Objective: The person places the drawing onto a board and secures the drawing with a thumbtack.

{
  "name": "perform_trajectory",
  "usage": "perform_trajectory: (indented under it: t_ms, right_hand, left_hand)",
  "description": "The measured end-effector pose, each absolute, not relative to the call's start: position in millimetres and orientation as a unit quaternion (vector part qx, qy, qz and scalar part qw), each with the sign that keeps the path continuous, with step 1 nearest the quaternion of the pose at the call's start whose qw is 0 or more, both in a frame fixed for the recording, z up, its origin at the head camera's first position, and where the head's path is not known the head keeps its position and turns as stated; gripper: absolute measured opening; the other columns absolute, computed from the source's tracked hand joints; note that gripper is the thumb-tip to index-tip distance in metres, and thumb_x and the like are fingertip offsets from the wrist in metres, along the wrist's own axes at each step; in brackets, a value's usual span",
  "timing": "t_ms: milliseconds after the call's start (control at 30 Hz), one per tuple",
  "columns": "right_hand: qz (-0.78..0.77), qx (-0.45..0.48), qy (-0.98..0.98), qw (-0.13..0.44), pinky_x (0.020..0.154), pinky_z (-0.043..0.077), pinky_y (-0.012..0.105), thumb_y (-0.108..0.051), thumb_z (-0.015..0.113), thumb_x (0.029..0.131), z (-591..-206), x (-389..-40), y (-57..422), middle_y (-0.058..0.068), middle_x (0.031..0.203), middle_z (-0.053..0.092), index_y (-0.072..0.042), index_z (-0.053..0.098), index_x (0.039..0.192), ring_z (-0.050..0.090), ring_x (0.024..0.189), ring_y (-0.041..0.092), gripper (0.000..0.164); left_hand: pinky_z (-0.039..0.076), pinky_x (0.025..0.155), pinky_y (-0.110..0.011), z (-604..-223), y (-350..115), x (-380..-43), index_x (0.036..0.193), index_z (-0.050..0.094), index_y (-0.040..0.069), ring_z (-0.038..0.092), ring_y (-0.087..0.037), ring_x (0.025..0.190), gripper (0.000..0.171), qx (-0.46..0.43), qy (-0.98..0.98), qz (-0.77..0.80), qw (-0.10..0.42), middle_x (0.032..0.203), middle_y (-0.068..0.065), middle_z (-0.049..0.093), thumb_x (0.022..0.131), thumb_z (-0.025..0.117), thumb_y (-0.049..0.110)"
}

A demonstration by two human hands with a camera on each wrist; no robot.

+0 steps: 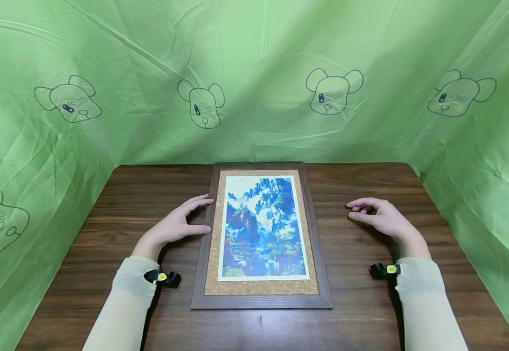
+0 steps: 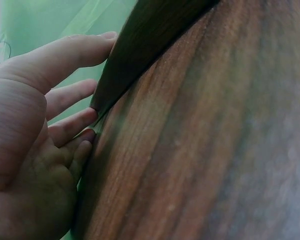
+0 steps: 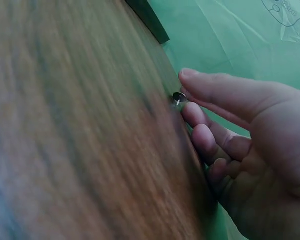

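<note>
A cork board [image 1: 263, 288] in a dark brown wooden frame [image 1: 260, 302] lies flat on the table. On its cork rests a white-edged print [image 1: 263, 229] of blue mountains and clouds. My left hand [image 1: 177, 224] touches the frame's left side with thumb and fingertips, its fingers fairly straight; the left wrist view shows the same hand [image 2: 35, 125] against the frame's dark edge [image 2: 145, 45]. Off to the right of the board, my right hand [image 1: 379, 214] is low over the table. In the right wrist view its fingertips pinch a thumbtack [image 3: 178, 97] with a dark round head and a pale metal point.
The dark wood-grain table [image 1: 158, 195] has rounded far corners. Green cloth [image 1: 263, 97] printed with bear heads hangs behind it and along both sides. Black wrist cameras [image 1: 171, 279] are strapped at both cuffs. The board's far edge reaches the table's back edge.
</note>
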State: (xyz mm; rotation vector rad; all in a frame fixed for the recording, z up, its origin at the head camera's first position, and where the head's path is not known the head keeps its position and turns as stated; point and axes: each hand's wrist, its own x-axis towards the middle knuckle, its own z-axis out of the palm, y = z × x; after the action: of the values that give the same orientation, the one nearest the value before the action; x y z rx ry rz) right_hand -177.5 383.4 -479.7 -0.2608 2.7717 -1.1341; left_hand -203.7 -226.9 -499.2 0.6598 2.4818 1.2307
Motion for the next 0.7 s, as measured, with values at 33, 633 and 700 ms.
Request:
perform_trajectory:
  t_ms: [33,633,700]
  right_hand:
    - [-0.368,-0.088,0.924,0.064,0.080,0.049,0.023,-0.030,0.080,0.104,-480,-178,384,0.006,0.109,0.076,-0.014,0.080,0.129,0.064,0.094,0.011,0.030]
    - [-0.331,-0.085,0.938,0.059,0.078,0.050,0.023,-0.028,0.083,0.101,-474,-175,389,-0.001,0.098,0.077,-0.017,0.086,0.114,0.066,0.087,0.006,0.017]
    - [-0.328,-0.079,0.939,0.064,0.079,0.050,0.023,-0.029,0.082,0.102,-475,-175,391,-0.001,0.099,0.079,-0.017,0.086,0.114,0.067,0.088,0.005,0.017]
  left_hand:
    - [0.025,0.125,-0.070,-499,-227,-204,0.167,0.047,0.023,0.022,-0.037,0.165,0.083,0.229,0.862,0.427,0.146,0.179,-0.003,0.028,0.095,0.089,0.035]
    - [0.026,0.125,-0.069,-500,-228,-205,0.166,0.047,0.024,0.023,-0.036,0.165,0.083,0.234,0.859,0.432,0.146,0.179,-0.003,0.028,0.095,0.089,0.035]
    - [0.025,0.125,-0.070,-500,-227,-205,0.166,0.047,0.024,0.023,-0.036,0.165,0.083,0.234,0.859,0.432,0.146,0.179,-0.003,0.028,0.095,0.089,0.035]
